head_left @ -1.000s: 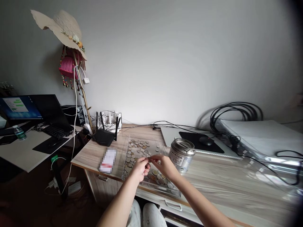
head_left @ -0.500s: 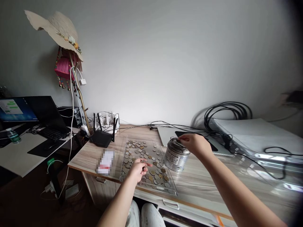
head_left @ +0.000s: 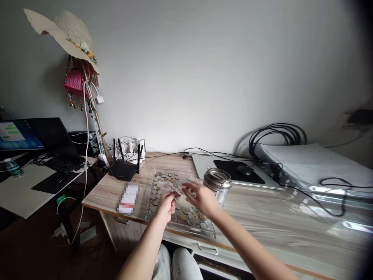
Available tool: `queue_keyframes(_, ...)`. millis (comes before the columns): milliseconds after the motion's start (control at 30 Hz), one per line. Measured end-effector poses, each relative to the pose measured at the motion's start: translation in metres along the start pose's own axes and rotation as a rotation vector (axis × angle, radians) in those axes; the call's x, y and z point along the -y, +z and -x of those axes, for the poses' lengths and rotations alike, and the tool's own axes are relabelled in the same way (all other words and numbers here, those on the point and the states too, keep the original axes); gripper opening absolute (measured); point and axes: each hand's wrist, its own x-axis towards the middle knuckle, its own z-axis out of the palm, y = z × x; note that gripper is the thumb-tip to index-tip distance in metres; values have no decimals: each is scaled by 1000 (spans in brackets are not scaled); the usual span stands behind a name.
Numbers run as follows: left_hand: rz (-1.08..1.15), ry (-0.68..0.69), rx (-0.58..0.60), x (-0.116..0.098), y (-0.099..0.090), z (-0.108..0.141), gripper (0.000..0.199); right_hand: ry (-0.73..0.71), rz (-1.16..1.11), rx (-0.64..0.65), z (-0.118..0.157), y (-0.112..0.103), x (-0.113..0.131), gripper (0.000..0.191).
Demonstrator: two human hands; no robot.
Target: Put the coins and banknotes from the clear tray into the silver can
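Note:
A clear tray [head_left: 210, 230] on the wooden desk holds many loose coins [head_left: 192, 221], silver and brass-coloured. Over its middle, my left hand [head_left: 167, 206] is closed, with a coin [head_left: 177, 195] pinched at the fingertips. My right hand [head_left: 201, 197] is close by on the right, its fingers apart and pointing at the left hand, with nothing visible in them. Behind the right hand stands a metal can [head_left: 217, 179] with a slotted lid and wire handle; the hand and wrist cover part of its lower side.
A black router [head_left: 124, 169] and a blurred white paper [head_left: 129, 198] lie left of the tray. Behind the can are a laptop [head_left: 201, 165], a black pad and a mouse [head_left: 244, 170]. Coiled cables [head_left: 276, 134] and a white-topped stack [head_left: 314, 159] are at the right.
My right hand has left the can's lid and moved left and down over the tray, beside my left hand. The left hand's fingers have turned up into a pinch. The view has shifted slightly.

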Motion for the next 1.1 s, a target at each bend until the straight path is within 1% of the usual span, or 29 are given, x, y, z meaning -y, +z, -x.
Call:
queue_keyframes(67, 27, -14, -20, 1, 0, -2, 30, 13, -108, 88, 5, 24, 4, 35)
queue_keyframes(133, 60, -35, -21, 1, 0, -3, 30, 41, -206, 115, 7, 42, 3, 36)
queue_keyframes(200, 87, -63, 11, 1, -1, -3, 31, 76, -256, 102, 6, 50, 0, 36)
queue_keyframes(267, 112, -106, 45, 0, -1, -3, 30, 100, -236, 75, 4, 47, -2, 35)
queue_keyframes(333, 135, -151, 72, -1, -2, -3, 28, 102, -192, 40, -1, 33, -3, 33)
queue_keyframes(367, 147, -171, 79, -1, -2, -3, 27, 105, -176, 11, -4, 23, -5, 33)
queue_keyframes(433, 182, -184, 76, -2, -3, -4, 23, 124, -149, -88, -12, -3, -10, 31)
queue_keyframes(467, 205, -186, 62, -2, -4, -4, 20, 148, -114, -153, -16, -18, -14, 30)
queue_keyframes(533, 256, -184, 7, -2, -5, -5, 16, 233, 32, -269, -26, -47, -26, 27)
queue_keyframes(567, 281, -180, -26, -3, -5, -5, 14, 295, 130, -287, -31, -60, -34, 26)
queue_keyframes(600, 304, -175, -58, -3, -5, -5, 13, 353, 224, -274, -35, -70, -42, 25)
queue_keyframes(667, 355, -168, -100, -5, -4, -4, 16, 442, 359, -170, -41, -83, -58, 23)
queue_keyframes(733, 427, -150, -76, -9, -4, -1, 24, 466, 417, -44, -44, -87, -71, 21)
queue_keyframes(800, 520, -126, 11, -13, -3, 3, 34, 480, 445, 32, -45, -86, -77, 21)
queue_keyframes(833, 567, -111, 61, -15, -2, 5, 38, 479, 456, 40, -44, -84, -77, 22)
queue_keyframes(867, 606, -98, 104, -17, -2, 7, 41, 462, 468, 12, -43, -82, -74, 24)
queue_keyframes(900, 636, -91, 137, -19, -2, 9, 43, 424, 476, -51, -40, -78, -69, 28)
queue_keyframes(967, 667, -77, 177, -21, 0, 11, 46, 300, 450, -214, -33, -66, -50, 33)
queue_keyframes(1000, 670, -70, 183, -22, 0, 11, 47, 225, 405, -257, -27, -57, -39, 34)
queue_keyframes(1033, 670, -64, 186, -22, 1, 11, 49, 155, 343, -257, -20, -46, -26, 32)
queue_keyframes(1067, 668, -65, 186, -22, 1, 10, 50, 92, 262, -180, -13, -33, -14, 31)
queue_keyframes(1100, 667, -69, 182, -22, 2, 9, 52, 14, 181, -56, -6, -20, -3, 29)
